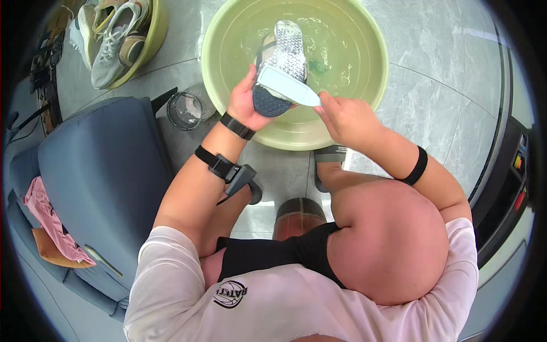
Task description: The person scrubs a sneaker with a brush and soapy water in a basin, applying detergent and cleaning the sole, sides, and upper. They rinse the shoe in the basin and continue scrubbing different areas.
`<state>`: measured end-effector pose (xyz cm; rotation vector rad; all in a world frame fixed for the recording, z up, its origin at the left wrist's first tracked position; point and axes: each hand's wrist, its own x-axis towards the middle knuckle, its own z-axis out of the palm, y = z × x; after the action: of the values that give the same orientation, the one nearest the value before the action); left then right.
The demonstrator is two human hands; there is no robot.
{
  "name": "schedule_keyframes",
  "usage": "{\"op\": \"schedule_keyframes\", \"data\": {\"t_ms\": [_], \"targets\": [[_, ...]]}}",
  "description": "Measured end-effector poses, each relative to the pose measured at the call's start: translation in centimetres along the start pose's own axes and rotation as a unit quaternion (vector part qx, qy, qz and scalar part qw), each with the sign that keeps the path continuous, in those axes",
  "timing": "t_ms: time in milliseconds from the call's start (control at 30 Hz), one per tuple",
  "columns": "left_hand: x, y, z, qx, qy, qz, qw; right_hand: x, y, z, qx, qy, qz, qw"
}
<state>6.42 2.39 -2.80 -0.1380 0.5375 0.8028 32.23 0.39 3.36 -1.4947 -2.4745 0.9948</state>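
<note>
My left hand [244, 101] grips the heel end of a shoe [289, 45] over a green plastic basin [381, 64] with water in it. The shoe is turned sole up, with its textured sole white along the front and dark blue at the heel. A beige and black part of the upper shows along its left side. In my right hand [352, 119] is the narrow end of a pale blue scrubbing brush [287, 84]. The brush lies slantwise across the sole, its bristle side facing down and mostly hidden.
Several shoes [112, 55] fill a yellow-green tub [159, 32] at the upper left. A clear container [184, 111] stands on the tiled floor left of the basin. A blue-grey sofa [102, 171] is at my left, and a dark cabinet [504, 188] lines the right.
</note>
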Motion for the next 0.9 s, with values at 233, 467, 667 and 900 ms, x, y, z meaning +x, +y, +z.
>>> {"op": "schedule_keyframes", "data": {"t_ms": [233,467,667,900], "targets": [[0.1,0.1,0.8,0.013,0.01,0.012,1.0,0.8,0.7,0.3,-0.036,-0.013,0.041,0.998],[0.3,0.3,0.9,-0.007,0.001,-0.006,1.0,2.3,3.8,-1.1,-0.074,0.003,0.059,0.996],[0.1,0.4,0.9,0.009,0.03,0.003,1.0,1.1,0.7,-1.0,-0.069,-0.019,-0.056,0.996],[-0.2,1.0,1.0,0.012,0.021,0.021,0.999,0.6,-0.4,0.2,-0.096,0.0,-0.066,0.993]]}}
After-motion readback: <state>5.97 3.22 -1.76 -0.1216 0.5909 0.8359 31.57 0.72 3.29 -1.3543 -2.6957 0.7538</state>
